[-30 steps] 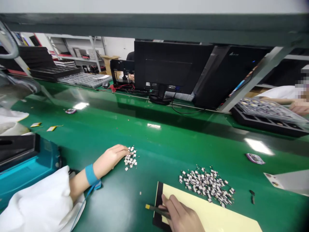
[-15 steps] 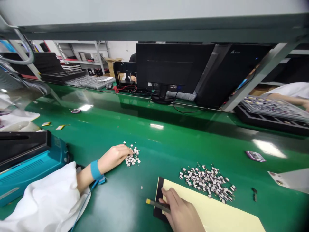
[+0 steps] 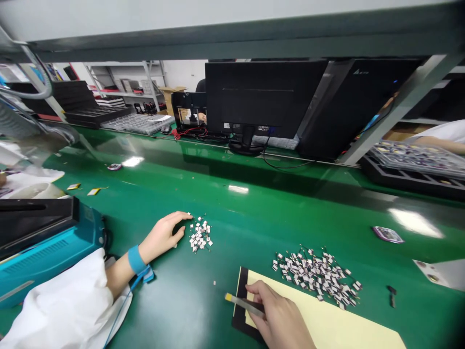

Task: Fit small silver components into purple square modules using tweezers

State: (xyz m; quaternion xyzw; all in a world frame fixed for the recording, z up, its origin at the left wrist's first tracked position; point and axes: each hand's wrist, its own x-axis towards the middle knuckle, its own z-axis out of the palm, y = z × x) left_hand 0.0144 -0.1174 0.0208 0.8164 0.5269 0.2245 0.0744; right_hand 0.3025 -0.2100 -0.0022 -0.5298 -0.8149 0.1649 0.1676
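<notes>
My left hand point(image 3: 162, 236) rests on the green bench with its fingers loosely curved, holding nothing visible. It lies just left of a small pile of tiny white-and-dark components point(image 3: 199, 235), not quite touching it. My right hand point(image 3: 280, 314) grips a pair of yellow-tipped metal tweezers point(image 3: 244, 304), whose tip points left past the edge of a cream sheet point(image 3: 312, 315) on a black backing. That hand lies over the sheet. A larger pile of the same components point(image 3: 315, 276) spreads on the green surface beyond the sheet. A blue wrist strap point(image 3: 136, 259) circles my left wrist.
A teal machine with a black top point(image 3: 43, 257) stands left of my left arm. Across the green bench point(image 3: 232, 213) stand a black monitor point(image 3: 261, 99) and a computer case. A co-worker's arm point(image 3: 434, 141) reaches over a black tray point(image 3: 410, 178) at the right.
My left hand has drawn back left from the small pile, and its fingers have curled more. My right hand and the tweezers sit slightly further right in view.
</notes>
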